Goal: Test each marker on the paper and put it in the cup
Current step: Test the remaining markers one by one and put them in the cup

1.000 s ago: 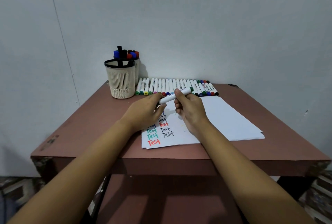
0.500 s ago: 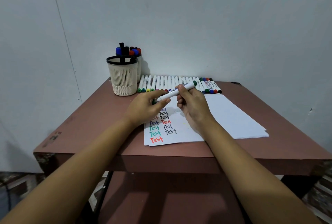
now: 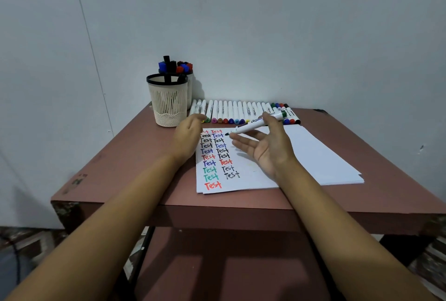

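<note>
My right hand (image 3: 268, 148) is palm-up over the paper (image 3: 251, 177), pinching an uncapped white marker (image 3: 255, 125) between thumb and fingers. Its dark green tip points left, just above the written "Test" words. My left hand (image 3: 187, 137) hovers at the paper's left edge with curled fingers; the pulled-off cap is hidden inside them. A cream mesh cup (image 3: 169, 105) with a black rim stands at the back left, holding a few markers. A row of several white markers (image 3: 231, 111) lies along the table's far edge.
A second holder (image 3: 190, 88) with blue, black and red markers stands behind the cup against the wall. The paper lies on a wider stack of blank sheets (image 3: 321, 155). The small brown table (image 3: 115, 170) meets the grey wall at the back.
The cap has come off the marker. My left hand has drawn away to the left, and my right hand has turned palm-up with the bare tip over the paper.
</note>
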Demonstrator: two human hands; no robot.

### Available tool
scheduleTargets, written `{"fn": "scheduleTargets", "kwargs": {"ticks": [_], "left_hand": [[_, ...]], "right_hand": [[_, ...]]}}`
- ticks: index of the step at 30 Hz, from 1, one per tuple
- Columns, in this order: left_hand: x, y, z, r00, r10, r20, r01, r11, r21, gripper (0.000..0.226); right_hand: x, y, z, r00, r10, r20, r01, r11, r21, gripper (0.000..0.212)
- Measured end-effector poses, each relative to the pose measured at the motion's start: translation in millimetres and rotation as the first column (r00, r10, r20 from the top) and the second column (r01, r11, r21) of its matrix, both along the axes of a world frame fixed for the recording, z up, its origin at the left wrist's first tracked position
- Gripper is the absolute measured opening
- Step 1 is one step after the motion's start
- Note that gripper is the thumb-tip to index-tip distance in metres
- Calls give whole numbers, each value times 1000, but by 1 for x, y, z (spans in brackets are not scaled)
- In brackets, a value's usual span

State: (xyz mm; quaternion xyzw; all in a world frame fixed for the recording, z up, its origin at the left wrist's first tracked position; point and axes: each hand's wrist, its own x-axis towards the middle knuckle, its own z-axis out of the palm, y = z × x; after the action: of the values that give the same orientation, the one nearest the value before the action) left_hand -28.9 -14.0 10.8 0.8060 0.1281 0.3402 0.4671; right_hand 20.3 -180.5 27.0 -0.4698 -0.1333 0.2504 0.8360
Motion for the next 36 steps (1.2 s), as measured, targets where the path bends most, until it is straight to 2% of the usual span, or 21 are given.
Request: {"fn": "scheduleTargets", "kwargs": {"ticks": [3,6,12,18,28,33,36], "left_hand": [[2,4,-2,994,46,-102,-35,994,107,41],[2,8,-5,994,45,-99,-24,978,208,46],[4,11,-7,989,84,-121,-68,989,134,42],[7,14,-10,977,126,-172,-89,974,210,31],[7,15,-10,974,132,-184,-93,974,207,30],[6,15,-10,973,128,-190,-87,974,210,28],[6,15,-10,973,127,-190,-86,974,210,27]], "right_hand": [[-4,0,0,992,-36,120,45,996,-74,12],[-8,2,-2,954,-65,293,138,962,-235,19],[-30,-5,-11,878,-10,479,223,893,-390,31],[-37,-6,-14,858,-11,513,285,841,-460,27],[-43,-5,-13,832,62,551,256,839,-481,27],[-42,-5,-16,820,36,571,308,813,-494,27],[-41,-5,-15,835,24,550,291,829,-478,26]]}}
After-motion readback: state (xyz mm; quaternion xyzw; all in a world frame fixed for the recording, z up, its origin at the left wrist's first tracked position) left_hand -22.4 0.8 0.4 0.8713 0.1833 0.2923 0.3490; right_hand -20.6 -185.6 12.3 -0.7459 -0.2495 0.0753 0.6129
